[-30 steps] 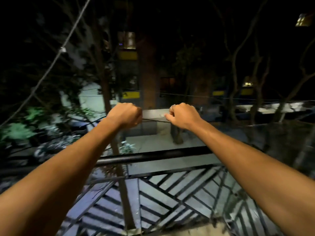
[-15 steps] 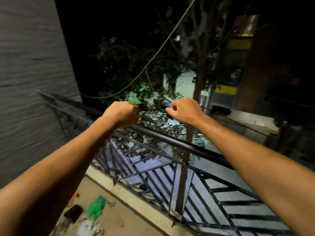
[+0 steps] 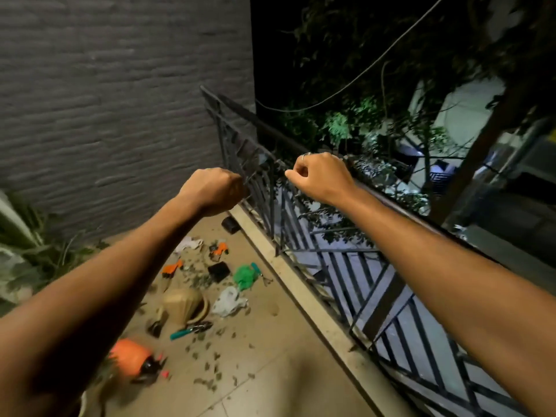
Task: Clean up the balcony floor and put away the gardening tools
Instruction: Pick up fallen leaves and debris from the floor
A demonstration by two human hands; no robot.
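Left forearm (image 3: 120, 266) and right forearm (image 3: 436, 251) are both bare right to the frame edge. Right hand (image 3: 322, 179) wears 1 thin silvery ring (image 3: 306, 155), sitting on the finger at the top of the fist.

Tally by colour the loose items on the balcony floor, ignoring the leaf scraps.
Orange: 3 (sprayer, nearer small tool, farther small tool)
Green or teal: 3 (mesh bundle, teal handle beside it, teal-handled pruner)
Black: 2 (flat square, far block)
White: 2 (bag, rag)
Tan: 1 (broom-like bundle)
Total: 11
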